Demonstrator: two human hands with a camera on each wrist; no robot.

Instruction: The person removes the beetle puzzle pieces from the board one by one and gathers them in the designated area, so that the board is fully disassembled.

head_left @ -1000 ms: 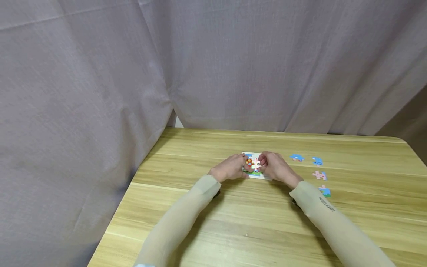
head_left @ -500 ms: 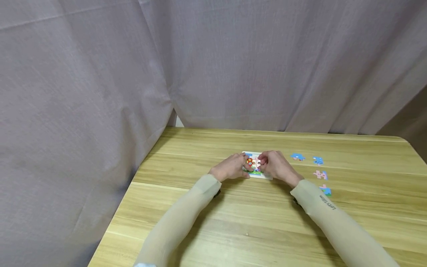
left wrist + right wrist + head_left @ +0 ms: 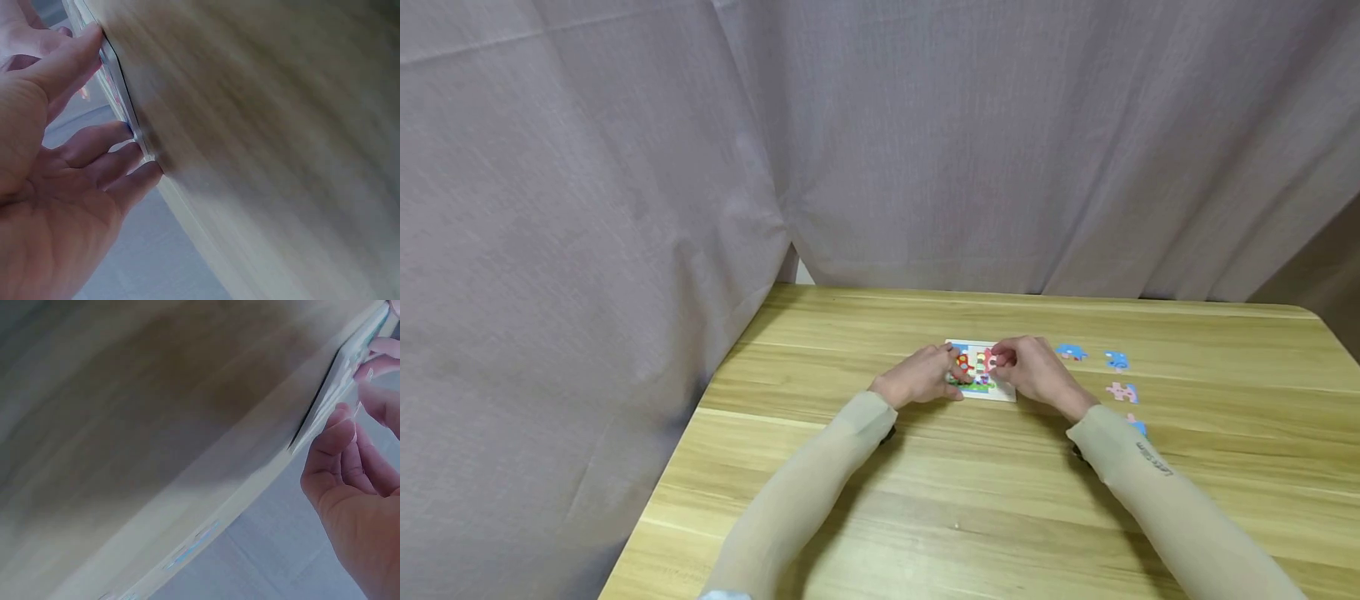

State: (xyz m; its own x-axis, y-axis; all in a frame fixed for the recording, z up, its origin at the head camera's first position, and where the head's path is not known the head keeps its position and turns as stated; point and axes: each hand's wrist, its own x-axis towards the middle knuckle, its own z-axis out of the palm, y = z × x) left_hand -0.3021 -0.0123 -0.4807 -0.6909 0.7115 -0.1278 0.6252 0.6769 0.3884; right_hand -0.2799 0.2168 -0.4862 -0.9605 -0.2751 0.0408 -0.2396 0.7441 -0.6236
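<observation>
A small white-framed jigsaw board [image 3: 1000, 393] lies on the wooden table, partly filled with colourful pieces, one showing a red toy shape. My left hand [image 3: 919, 375] holds the board at its left end, thumb at the near edge; in the left wrist view, the left hand's curled fingers [image 3: 94, 144] meet the board's rim. Over the right half, my right hand [image 3: 1033, 371] pinches a red-and-pink puzzle piece [image 3: 989, 360] between thumb and fingertips. The right wrist view shows only a thin edge of it by the right hand [image 3: 356, 469]; its full picture is hidden.
Several loose puzzle pieces lie to the right: a blue one [image 3: 1071, 352], another blue one [image 3: 1117, 359], a pink one [image 3: 1122, 392] and a blue-and-pink one [image 3: 1138, 425], partly behind the right sleeve. A grey curtain [image 3: 925, 167] hangs behind the table [image 3: 887, 517].
My right hand has drawn back slightly to the right with the puzzle piece, uncovering more of the board's right part. My left hand stays in place on the board.
</observation>
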